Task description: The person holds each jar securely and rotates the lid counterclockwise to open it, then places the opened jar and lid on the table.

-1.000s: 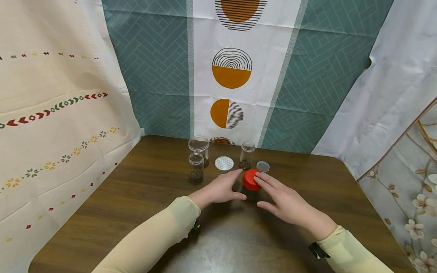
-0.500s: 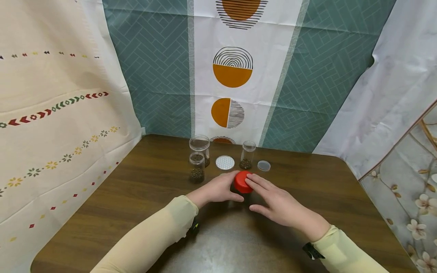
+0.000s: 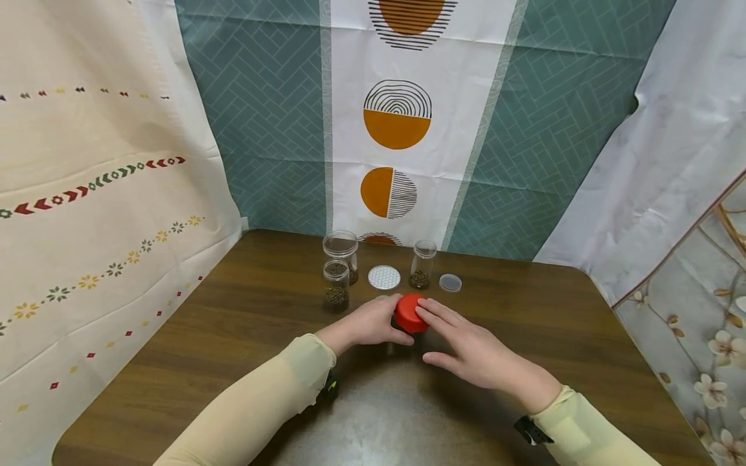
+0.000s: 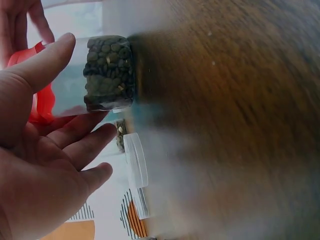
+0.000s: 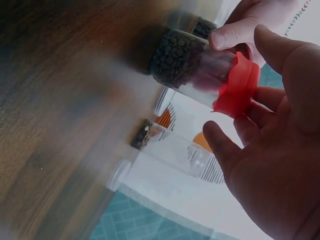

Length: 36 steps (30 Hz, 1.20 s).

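Observation:
A clear jar [image 4: 107,72] with a red scalloped lid [image 3: 411,312] stands upright on the table, partly filled with dark bean-like pieces. My left hand [image 3: 373,321] holds it from the left, thumb on the near side and fingers behind. Straight fingertips of my right hand [image 3: 474,346] touch the lid's right side, while that thumb stays apart from it. From above, the lid and hands hide most of the jar's body; both wrist views show it.
Left of the hands stand a small clear jar [image 3: 335,294] and a wider open-topped container [image 3: 340,246]. Behind the lid are a white patterned disc [image 3: 384,277], another clear jar [image 3: 423,265] and a small translucent cap [image 3: 451,283]. Cloth hangs beyond the wooden table [image 3: 245,310].
The red-lidded jar has shifted left and slightly nearer, into the left hand, which now holds it. My right hand has followed it leftward with its fingertips at the lid.

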{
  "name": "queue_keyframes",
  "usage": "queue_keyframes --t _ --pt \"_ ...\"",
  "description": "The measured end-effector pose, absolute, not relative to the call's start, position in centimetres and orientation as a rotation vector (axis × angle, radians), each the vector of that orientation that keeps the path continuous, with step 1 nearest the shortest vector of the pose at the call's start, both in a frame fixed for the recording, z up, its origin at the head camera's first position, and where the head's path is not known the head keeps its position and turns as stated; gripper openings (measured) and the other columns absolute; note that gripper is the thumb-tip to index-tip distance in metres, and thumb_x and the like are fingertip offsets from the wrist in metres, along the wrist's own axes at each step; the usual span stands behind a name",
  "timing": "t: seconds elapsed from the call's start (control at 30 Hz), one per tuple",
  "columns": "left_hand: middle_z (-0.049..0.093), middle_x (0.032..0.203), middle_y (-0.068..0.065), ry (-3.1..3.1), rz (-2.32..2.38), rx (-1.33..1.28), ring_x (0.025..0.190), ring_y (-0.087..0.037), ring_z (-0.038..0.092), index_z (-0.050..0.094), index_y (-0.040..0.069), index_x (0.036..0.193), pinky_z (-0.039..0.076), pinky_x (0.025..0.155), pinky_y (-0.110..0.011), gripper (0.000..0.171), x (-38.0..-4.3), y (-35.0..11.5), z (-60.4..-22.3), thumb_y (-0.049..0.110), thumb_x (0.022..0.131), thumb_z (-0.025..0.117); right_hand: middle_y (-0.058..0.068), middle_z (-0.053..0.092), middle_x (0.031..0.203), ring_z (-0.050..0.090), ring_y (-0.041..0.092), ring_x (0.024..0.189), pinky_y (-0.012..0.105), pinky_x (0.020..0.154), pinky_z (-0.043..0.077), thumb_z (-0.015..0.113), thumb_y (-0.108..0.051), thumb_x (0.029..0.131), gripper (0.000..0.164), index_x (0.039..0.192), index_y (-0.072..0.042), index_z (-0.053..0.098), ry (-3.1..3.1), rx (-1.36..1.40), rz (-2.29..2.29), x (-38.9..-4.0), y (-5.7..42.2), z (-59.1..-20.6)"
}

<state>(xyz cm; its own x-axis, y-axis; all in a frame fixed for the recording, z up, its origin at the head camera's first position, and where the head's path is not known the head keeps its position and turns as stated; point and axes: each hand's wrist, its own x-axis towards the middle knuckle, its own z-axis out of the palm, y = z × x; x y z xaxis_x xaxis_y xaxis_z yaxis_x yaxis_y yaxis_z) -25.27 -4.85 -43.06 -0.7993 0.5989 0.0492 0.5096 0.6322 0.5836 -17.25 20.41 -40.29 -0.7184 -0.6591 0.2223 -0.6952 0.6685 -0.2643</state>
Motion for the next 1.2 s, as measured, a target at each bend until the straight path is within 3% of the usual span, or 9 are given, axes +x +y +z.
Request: queue_keyframes --t 0.8,1.0,1.2 --pt "0.075 0.126 -0.004 2.683 0.842 0.870 0.113 -0.021 0.071 0.061 0.007 0.146 0.055 0.103 -0.043 0.069 -24.9 -5.8 -41.7 0.040 0.093 0.091 0.008 0.032 0.179 0.048 0.032 0.155 0.056 0.115 0.049 0.078 -0.037 0.106 0.083 0.173 -0.010 0.036 -2.824 1.114 0.667 -17.3 21.1 -40.3" --pt "0.074 0.131 -0.005 2.695 0.796 0.916 0.121 -0.024 0.070 0.061 0.007 0.146 0.053 0.108 -0.046 0.065 -24.8 -6.0 -41.5 0.039 0.096 0.089 0.008 0.032 0.179 0.048 0.033 0.154 0.058 0.115 0.048 0.074 -0.042 0.107 0.083 0.173 -0.010 0.036 -2.848 1.093 0.707 -17.3 21.3 -40.5" --pt "0.074 0.127 -0.004 2.734 0.732 0.929 0.116 -0.022 0.070 0.063 0.008 0.143 0.054 0.105 -0.046 0.062 -24.4 -5.9 -41.3 0.037 0.095 0.090 0.006 0.032 0.178 0.051 0.032 0.152 0.059 0.115 0.048 0.068 -0.051 0.109 0.082 0.173 -0.010 0.036 -2.881 1.067 0.761 -17.3 21.5 -40.8"
